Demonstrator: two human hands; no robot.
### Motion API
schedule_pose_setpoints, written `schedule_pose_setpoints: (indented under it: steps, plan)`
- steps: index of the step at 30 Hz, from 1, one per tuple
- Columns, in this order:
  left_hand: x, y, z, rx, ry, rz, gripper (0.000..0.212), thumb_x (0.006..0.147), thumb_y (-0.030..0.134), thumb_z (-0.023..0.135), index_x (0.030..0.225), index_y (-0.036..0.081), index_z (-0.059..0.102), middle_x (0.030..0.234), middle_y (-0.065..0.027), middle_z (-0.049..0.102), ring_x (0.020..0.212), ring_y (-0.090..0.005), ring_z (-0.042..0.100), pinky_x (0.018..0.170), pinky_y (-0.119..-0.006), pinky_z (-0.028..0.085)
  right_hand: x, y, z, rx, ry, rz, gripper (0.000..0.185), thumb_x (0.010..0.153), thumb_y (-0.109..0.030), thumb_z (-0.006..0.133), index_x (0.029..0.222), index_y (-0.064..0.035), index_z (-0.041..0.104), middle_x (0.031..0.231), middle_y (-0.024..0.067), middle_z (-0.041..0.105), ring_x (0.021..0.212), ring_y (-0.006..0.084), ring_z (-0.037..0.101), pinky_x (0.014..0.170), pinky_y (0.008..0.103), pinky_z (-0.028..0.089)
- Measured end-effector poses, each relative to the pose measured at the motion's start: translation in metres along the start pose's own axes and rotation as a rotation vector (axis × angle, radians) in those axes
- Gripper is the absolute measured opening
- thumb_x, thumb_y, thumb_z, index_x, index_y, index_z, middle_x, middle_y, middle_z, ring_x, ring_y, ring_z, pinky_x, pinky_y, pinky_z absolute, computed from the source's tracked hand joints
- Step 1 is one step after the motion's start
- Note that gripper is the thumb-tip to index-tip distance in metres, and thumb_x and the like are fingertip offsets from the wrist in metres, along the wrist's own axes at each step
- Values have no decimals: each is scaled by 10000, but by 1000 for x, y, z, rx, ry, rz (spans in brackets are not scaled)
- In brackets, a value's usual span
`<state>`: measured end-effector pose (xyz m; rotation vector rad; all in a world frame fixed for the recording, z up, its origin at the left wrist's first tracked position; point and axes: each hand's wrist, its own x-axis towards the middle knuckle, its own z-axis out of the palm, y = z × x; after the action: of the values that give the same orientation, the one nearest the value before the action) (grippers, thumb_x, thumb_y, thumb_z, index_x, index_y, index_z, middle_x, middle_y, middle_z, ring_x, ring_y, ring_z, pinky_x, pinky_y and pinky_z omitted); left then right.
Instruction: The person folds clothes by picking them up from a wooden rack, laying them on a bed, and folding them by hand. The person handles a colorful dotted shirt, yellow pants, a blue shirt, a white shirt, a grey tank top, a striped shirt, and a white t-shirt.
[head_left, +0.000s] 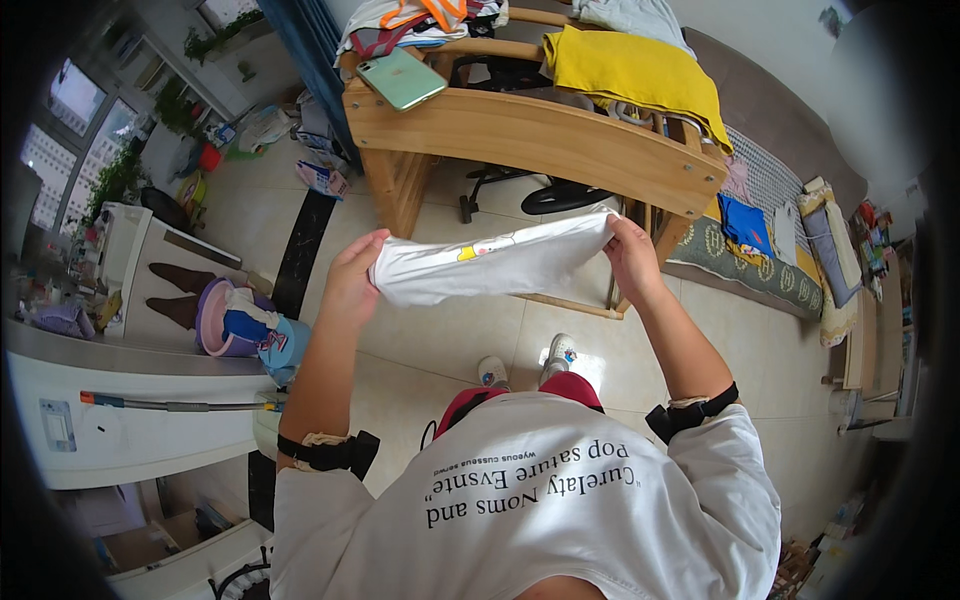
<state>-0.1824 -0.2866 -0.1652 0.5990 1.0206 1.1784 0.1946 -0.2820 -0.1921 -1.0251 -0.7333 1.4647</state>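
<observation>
A white garment with a small yellow print hangs stretched between my two hands, in the air in front of me. My left hand grips its left end. At the opposite end, my right hand pinches the upper corner between thumb and fingers. The fabric's lower edge droops loosely, and its far side is hidden. Beyond it stands a wooden bed-like frame. A yellow cloth is draped over the frame's right part, and a green phone lies on its left corner.
Several clothes are heaped at the frame's back left. To the right, a sofa holds a folded blue garment. Tubs with laundry stand at left beside a white cabinet. A long pole juts along the cabinet's front.
</observation>
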Motion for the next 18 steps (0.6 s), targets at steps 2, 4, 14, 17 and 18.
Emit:
schedule_pose_setpoints:
  steps: [2, 4, 14, 17, 18]
  plan:
    - [-4, 5, 8, 109, -61, -3, 311, 893, 56, 499, 1184, -51, 489, 1086, -125, 571, 984, -181, 565, 858, -283, 445, -3, -2, -3, -5, 9, 56, 195, 893, -236, 543, 925, -54, 606, 907, 9, 629, 820, 97, 565, 774, 247, 426]
    - [-6, 6, 9, 190, -105, 9, 345, 885, 30, 494, 1217, -57, 470, 1120, -135, 563, 1008, -183, 558, 876, -282, 437, -8, -1, 3, -58, 36, 133, 199, 870, -240, 582, 895, -46, 615, 837, 7, 627, 732, 87, 560, 688, 217, 431]
    - [-13, 29, 14, 347, -122, 32, 370, 865, -9, 510, 1232, -50, 476, 1142, -134, 568, 1001, -157, 562, 867, -265, 438, 4, 10, -33, -481, 208, -187, 107, 847, -160, 633, 820, -56, 628, 734, -25, 597, 657, 47, 497, 602, 195, 382]
    - [-14, 26, 17, 387, -98, 116, 350, 853, -27, 524, 1202, -47, 509, 1115, -124, 585, 983, -148, 568, 863, -254, 437, 4, 9, -31, -299, 264, -104, 120, 870, -202, 606, 838, -87, 613, 754, -38, 592, 656, 49, 518, 586, 201, 394]
    - [-16, 25, 19, 403, -83, 151, 343, 848, -34, 529, 1191, -47, 521, 1105, -120, 591, 978, -145, 570, 863, -251, 436, 3, 11, -27, -246, 279, -74, 117, 877, -208, 597, 859, -93, 605, 752, -36, 589, 645, 53, 522, 577, 202, 399]
